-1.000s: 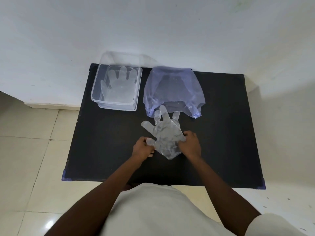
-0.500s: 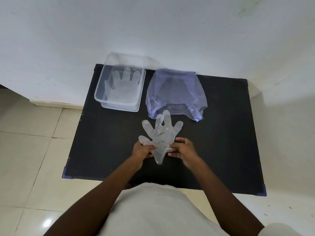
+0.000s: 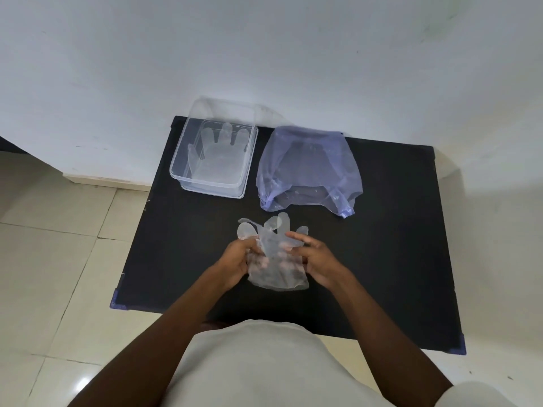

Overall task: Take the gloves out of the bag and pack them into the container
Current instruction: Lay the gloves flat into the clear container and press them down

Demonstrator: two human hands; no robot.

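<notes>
A clear plastic glove (image 3: 276, 259) hangs crumpled between both hands, lifted a little above the black table (image 3: 182, 230). My left hand (image 3: 235, 259) pinches its left edge near the thumb. My right hand (image 3: 316, 259) holds its right side, with the fingers partly spread. The clear rectangular container (image 3: 216, 158) stands at the table's back left with one flat glove (image 3: 219, 155) lying inside. To its right lies the bluish translucent bag (image 3: 308, 168), its mouth facing me.
The table stands against a white wall. Tiled floor shows to the left and in front. Bare black tabletop lies to the right of the bag and hands.
The glove lay flat on the table with its fingers spread; now both hands have lifted it and gathered it, so its fingers fold over and the cuff hangs down.
</notes>
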